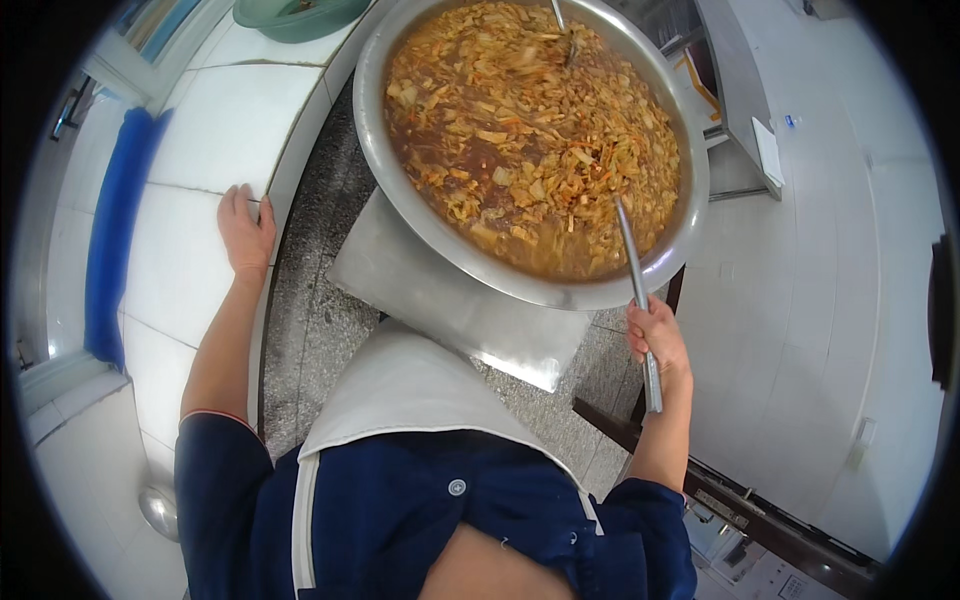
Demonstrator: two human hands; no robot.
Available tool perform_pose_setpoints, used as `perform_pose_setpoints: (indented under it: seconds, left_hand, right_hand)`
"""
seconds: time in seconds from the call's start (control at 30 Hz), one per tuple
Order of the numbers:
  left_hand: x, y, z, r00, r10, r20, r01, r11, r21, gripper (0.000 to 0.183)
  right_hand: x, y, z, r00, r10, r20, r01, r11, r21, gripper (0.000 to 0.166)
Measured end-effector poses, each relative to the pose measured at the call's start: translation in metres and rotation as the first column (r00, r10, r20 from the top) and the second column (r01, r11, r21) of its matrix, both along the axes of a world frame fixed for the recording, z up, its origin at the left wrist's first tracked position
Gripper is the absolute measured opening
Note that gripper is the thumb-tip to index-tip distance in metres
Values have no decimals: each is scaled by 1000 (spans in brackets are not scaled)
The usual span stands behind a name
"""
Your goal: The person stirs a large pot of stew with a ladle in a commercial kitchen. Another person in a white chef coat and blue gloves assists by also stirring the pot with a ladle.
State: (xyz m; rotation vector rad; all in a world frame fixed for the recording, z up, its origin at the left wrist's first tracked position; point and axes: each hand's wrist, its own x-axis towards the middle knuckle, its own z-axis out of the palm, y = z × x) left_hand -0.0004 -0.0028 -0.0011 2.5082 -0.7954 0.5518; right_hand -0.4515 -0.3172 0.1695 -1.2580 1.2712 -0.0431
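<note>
A wide metal basin (405,225) in front of me is full of chopped cabbage stew (517,165) with orange shreds in brown broth. My right hand (660,334), at the basin's near right rim, grips the metal handle of a long utensil (634,255). Its far end is sunk in the stew, so I cannot tell what kind it is. Resting on the white tiled ledge (187,255) to the left, my left hand (247,229) holds nothing, its fingers near the ledge's edge. A second metal utensil (559,15) stands in the stew at the far side.
Beneath the basin is a metal sheet (450,277) over a speckled floor (300,352). A green plastic tub (300,19) sits on the ledge's far end. Blue cloth or padding (120,240) lies along the window side. At right stand a metal rack (739,112) and a dark rail (765,517).
</note>
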Motion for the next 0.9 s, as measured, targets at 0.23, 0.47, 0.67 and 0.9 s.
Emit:
perform_pose_setpoints:
  seconds: [0.23, 0.47, 0.67, 0.9]
  left_hand:
    - [3, 1, -4, 1000, -3, 8, 3, 1000, 6, 38]
    - [3, 1, -3, 1000, 15, 17, -15, 999, 52, 37]
    - [1, 0, -4, 999, 36, 15, -36, 998, 54, 34]
    - [10, 5, -14, 998, -6, 60, 2, 997, 72, 34]
  right_hand:
    - [-11, -41, 2, 922, 116, -369, -258, 894, -365, 16]
    - [-12, -59, 16, 695, 59, -717, -595, 606, -528, 25]
    - [-15, -69, 24, 523, -64, -850, -724, 494, -482, 17]
    - [-32, -87, 21, 514, 53, -856, -668, 651, -361, 22]
